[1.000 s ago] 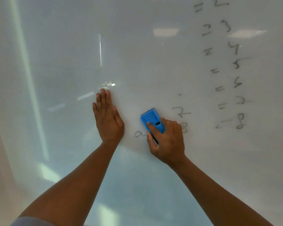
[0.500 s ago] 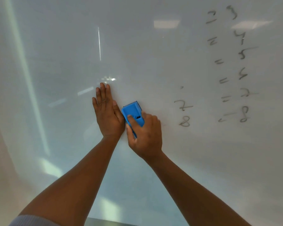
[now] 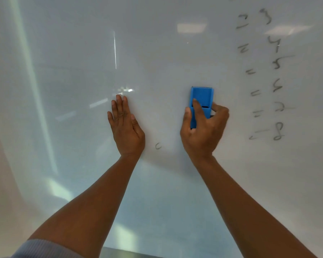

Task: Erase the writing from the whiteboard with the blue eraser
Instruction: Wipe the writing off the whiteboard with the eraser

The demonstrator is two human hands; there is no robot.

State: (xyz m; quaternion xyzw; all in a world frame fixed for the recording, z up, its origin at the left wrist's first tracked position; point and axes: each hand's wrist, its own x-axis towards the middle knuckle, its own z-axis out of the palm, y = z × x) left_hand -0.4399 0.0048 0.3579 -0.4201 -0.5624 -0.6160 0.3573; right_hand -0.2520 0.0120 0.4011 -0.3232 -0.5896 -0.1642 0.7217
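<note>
Blue eraser (image 3: 201,98) is clamped in the right hand (image 3: 203,131), index finger on top, thumb on its left edge, pressed upright on the whiteboard (image 3: 166,53). Just right of the grip there's leftover writing (image 3: 277,84): a column of equals signs, then 3, 4, 5, 6, 7, 8, kinda smudgy. Down-left of it, one stray curved mark (image 3: 158,146). Further left the left hand (image 3: 126,127) lies flat, fingers spread open, holding nothing.

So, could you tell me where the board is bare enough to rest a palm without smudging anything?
Bare: the white whiteboard left of the flat left hand, and above both hands. Between the hands, only a small curved mark. Crowded: right of the right hand holding the blue eraser, columns of equals signs and digits.
</note>
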